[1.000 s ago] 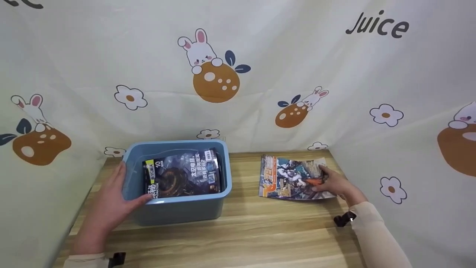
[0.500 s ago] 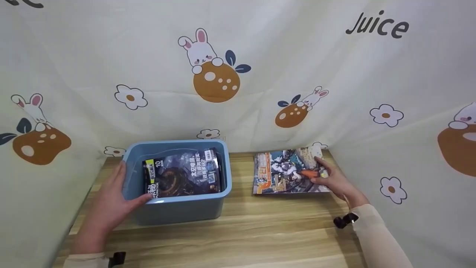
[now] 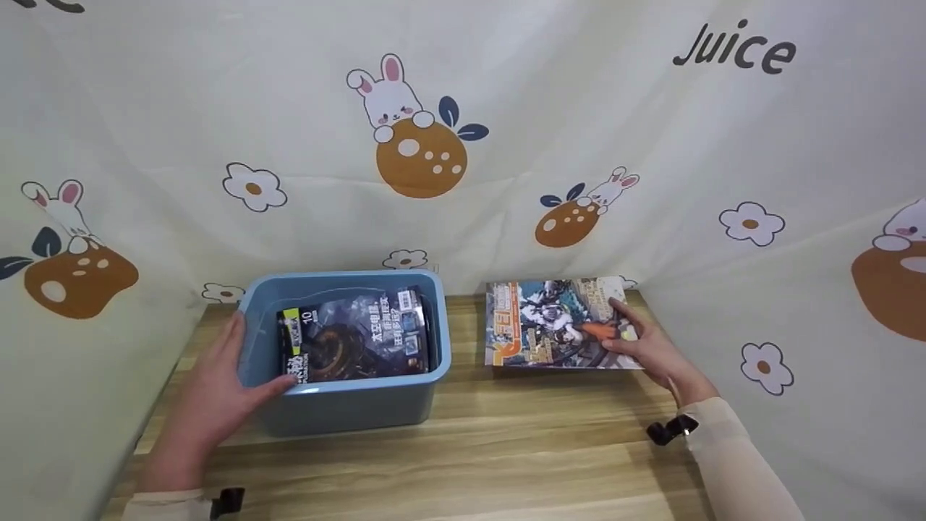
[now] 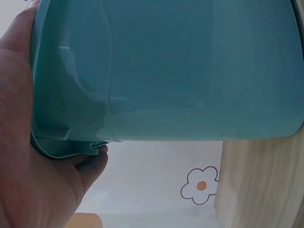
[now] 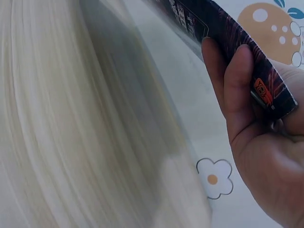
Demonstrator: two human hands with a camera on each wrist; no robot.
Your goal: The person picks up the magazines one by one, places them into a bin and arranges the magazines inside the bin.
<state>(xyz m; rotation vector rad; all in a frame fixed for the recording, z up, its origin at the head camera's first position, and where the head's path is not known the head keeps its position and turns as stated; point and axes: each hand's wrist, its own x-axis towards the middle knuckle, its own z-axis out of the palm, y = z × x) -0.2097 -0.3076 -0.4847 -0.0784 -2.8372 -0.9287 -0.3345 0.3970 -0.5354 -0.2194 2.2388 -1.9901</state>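
Observation:
A blue plastic bin (image 3: 347, 405) stands on the wooden table (image 3: 492, 449) at the left, with a dark magazine (image 3: 354, 340) lying inside. My left hand (image 3: 217, 394) grips the bin's near-left corner, thumb over the rim; the left wrist view shows the palm (image 4: 33, 156) against the bin wall (image 4: 190, 71). At the right, my right hand (image 3: 644, 347) pinches a colourful magazine (image 3: 550, 322) by its right edge, lifted and tilted off the table. In the right wrist view the fingers (image 5: 237, 90) curl under the magazine's dark back (image 5: 228, 33).
A cream curtain (image 3: 463, 130) printed with rabbits and flowers closes the table in at the back and on both sides. Bare wood lies in front of the bin and between the two hands.
My right hand has raised the colourful magazine off the table and shifted it slightly left and toward the back. The left hand and the bin have stayed put.

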